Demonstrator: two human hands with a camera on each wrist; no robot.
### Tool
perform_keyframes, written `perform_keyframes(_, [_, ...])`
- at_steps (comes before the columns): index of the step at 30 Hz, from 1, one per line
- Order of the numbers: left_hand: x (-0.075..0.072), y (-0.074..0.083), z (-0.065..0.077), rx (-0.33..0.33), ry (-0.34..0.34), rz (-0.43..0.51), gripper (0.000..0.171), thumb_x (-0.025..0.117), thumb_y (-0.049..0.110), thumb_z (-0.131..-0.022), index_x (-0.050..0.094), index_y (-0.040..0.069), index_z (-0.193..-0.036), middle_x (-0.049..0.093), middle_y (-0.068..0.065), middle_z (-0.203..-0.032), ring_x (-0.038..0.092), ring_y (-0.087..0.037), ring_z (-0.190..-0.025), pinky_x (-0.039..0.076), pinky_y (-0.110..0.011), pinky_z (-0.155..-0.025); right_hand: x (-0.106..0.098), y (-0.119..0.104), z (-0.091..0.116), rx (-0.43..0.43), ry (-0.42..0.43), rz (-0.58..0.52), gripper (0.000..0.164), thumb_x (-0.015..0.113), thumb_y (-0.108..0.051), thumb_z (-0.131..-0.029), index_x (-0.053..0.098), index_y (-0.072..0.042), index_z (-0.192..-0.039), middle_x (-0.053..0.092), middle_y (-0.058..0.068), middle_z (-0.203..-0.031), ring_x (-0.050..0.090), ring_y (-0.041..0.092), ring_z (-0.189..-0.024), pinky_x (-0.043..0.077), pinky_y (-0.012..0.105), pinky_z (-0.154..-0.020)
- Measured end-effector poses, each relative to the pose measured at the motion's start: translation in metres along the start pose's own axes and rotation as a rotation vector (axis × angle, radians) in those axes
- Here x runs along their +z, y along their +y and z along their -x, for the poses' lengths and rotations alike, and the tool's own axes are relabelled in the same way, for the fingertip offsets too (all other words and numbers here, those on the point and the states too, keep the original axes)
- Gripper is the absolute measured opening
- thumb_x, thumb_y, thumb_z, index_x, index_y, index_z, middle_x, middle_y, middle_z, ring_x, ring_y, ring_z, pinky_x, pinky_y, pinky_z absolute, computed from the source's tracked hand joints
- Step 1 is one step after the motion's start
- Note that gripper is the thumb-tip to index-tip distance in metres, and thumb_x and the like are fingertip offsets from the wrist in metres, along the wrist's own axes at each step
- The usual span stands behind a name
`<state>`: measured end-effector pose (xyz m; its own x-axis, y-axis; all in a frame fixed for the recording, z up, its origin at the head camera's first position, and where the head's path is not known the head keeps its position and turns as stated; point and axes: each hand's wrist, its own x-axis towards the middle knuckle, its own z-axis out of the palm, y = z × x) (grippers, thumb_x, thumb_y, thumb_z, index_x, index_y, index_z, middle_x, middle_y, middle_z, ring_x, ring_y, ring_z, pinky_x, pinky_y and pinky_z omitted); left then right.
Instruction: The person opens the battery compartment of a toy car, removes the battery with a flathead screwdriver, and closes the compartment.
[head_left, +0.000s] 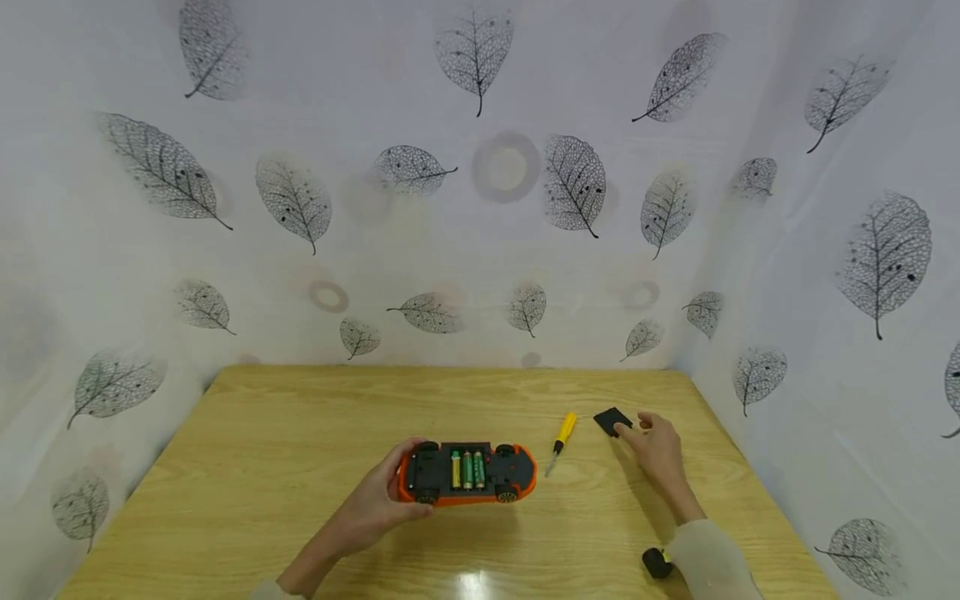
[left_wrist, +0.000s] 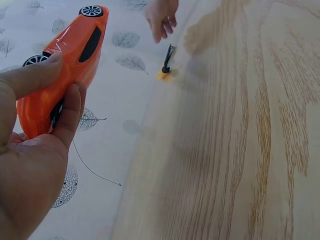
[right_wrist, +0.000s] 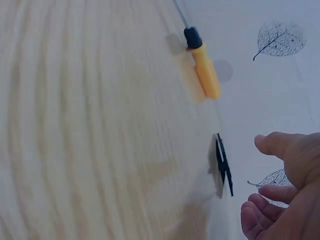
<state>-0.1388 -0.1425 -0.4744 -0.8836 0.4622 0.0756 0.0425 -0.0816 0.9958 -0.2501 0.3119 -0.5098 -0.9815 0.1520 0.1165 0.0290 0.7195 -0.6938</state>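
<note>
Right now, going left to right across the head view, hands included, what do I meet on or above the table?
Left hand → orange toy car → yellow-handled screwdriver → flat black piece → right hand.

Soft light casts faint shadows (head_left: pixel 480 527) on the table (head_left: pixel 300 408), with white glare (head_left: pixel 472 586) below; wrist views look hazy, slightly blurred

A wood-grain table (head_left: pixel 315 417) carries a yellow-handled screwdriver (head_left: pixel 566 429) and black panel (head_left: pixel 611 419).
</note>
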Motion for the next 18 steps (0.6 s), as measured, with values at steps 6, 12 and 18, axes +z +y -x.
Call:
perform_keyframes(6, [0.001,0.0,0.0,0.002,0.001,0.0,0.091,0.077,-0.008,-0.088,0.02,-0.003,-0.159,0.027,-0.035,-0.156,0.054,-0.043,-0.131,0.058,-0.038,-0.096,0.001,-0.012,0.007,-0.033,0.018,-0.052,0.06,0.069,-0.03,-0.101,0.054,0.014,-0.139,0.065,0.03,-0.119,0.062,0.042,-0.108,0.054,0.053,-0.091])
perform_keyframes(12, [0.0,-0.001,0.0,0.008,-0.003,0.014,0.091,0.077,-0.008,-0.088,0.02,-0.003,-0.159,0.025,-0.036,-0.157,0.054,-0.042,-0.13,0.059,-0.039,-0.095,0.011,-0.027,0.008,-0.059,0.002,-0.048,0.047,0.07,-0.024,-0.101,0.063,0.013,-0.129,0.072,0.017,-0.101,0.066,0.028,-0.089,0.053,0.028,-0.07])
perform_keyframes(18, [0.0,-0.003,0.001,0.02,-0.005,0.018,0.09,0.075,-0.01,-0.087,0.021,-0.003,-0.158,0.025,-0.035,-0.157,0.054,-0.042,-0.13,0.059,-0.039,-0.095,0.026,-0.038,0.011,-0.064,-0.058,-0.067,0.041,0.069,-0.022,-0.101,0.067,0.011,-0.126,0.072,0.022,-0.109,0.068,0.029,-0.091,0.058,0.033,-0.07])
